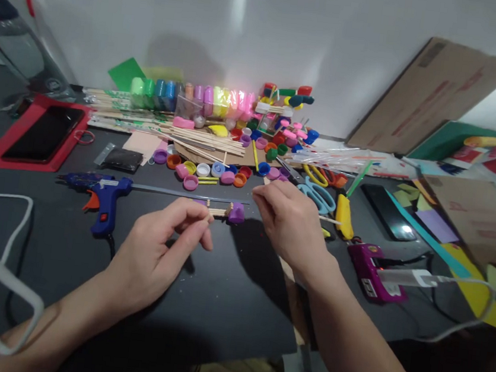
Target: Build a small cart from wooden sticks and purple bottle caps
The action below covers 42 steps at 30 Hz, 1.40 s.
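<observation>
My left hand (170, 243) is raised over the table's front, thumb and fingertips pinched together. Whatever lies in that pinch is too small to make out. Just beyond it is a small piece of short wooden sticks (218, 211) with a purple clay-like lump (236, 213) at its right end. My right hand (287, 217) hovers to the right of this piece, fingers closed and pointing down; its fingertips hide anything between them. A blue glue gun (106, 194) lies left of my left hand, with a long clear glue stick (175, 192) reaching right from its back end.
Coloured bottle caps (202, 169), wooden skewers (208, 141) and tubs of coloured clay (195, 97) crowd the back. Blue-handled scissors (318, 195), a yellow cutter (344, 216) and a purple power adapter (375, 272) lie right. A phone (43, 133) rests left; a white cable (0, 271) loops at front left.
</observation>
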Each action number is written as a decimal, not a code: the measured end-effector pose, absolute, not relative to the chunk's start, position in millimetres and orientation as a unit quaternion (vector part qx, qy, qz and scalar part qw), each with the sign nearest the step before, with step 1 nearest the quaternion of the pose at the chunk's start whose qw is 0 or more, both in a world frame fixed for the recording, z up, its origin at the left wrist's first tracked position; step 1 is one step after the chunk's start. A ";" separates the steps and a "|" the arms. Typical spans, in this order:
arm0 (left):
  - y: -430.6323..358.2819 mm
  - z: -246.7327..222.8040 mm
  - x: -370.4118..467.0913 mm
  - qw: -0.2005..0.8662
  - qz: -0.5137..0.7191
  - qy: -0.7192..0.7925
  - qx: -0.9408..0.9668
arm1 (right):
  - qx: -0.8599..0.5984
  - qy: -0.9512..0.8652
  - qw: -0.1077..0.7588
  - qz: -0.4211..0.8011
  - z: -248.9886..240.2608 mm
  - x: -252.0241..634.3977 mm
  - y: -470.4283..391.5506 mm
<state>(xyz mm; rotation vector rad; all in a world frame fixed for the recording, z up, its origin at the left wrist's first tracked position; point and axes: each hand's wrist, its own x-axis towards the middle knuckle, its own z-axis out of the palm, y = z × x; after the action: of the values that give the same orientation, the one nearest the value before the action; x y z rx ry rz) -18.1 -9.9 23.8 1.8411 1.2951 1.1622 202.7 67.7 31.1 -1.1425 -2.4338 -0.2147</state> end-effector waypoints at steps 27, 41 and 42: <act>-9.2 11.9 -14.4 0.276 0.512 0.433 0.689 | -0.538 -0.839 0.081 -0.015 23.5 254.5 85.3; -9.3 22.7 -14.1 0.332 0.581 0.366 0.647 | -0.579 -0.815 0.002 -0.021 -14.4 306.3 46.0; -9.7 23.4 -14.4 0.327 0.580 0.367 0.649 | -0.584 -0.811 0.024 -0.021 -15.0 308.9 44.0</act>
<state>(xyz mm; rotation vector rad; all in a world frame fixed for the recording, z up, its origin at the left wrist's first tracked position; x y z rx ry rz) -14.4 -9.7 23.4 1.7001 0.9621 1.5192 308.9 44.0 -15.0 -1.8056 -2.5102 -0.0651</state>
